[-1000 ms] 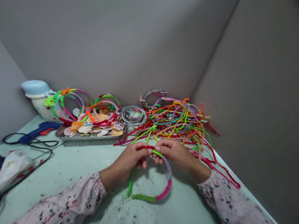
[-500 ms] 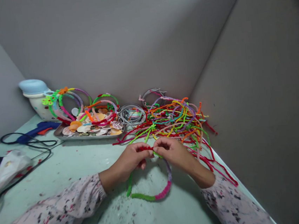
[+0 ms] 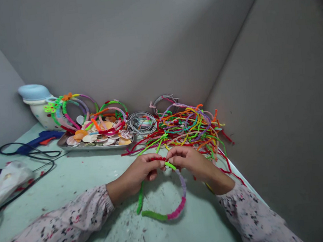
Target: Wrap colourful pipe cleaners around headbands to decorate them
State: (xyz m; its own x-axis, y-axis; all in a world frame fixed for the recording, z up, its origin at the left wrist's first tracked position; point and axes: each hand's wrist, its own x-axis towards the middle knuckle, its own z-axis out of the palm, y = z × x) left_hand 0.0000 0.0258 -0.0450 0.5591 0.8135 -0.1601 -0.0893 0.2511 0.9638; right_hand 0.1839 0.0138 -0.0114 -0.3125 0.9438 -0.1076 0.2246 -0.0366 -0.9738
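Both my hands meet over the table at the top of a headband (image 3: 176, 211), a hoop wrapped in green, pink, lilac and red fuzzy pipe cleaner with a gap at its lower left. My left hand (image 3: 144, 168) is closed on its red upper section. The fingers of my right hand (image 3: 187, 162) pinch at the red pipe cleaner (image 3: 158, 159), close beside the left fingertips and just above a bright green wrapped bit. My fingers partly hide the red part, so its loose end cannot be made out.
A metal tray (image 3: 95, 147) of seashells (image 3: 90, 138) and finished colourful hoops stands back left, near a white cup with a blue lid (image 3: 36, 93). A blue glue gun (image 3: 37, 140) trails a black cord. Wire coils (image 3: 143, 123) and a tangled pipe cleaner pile (image 3: 190, 124) lie behind my hands.
My right hand has turned slightly and shifted a little right, uncovering more of the bright green section. The left hand keeps its hold, and the hoop has barely moved.
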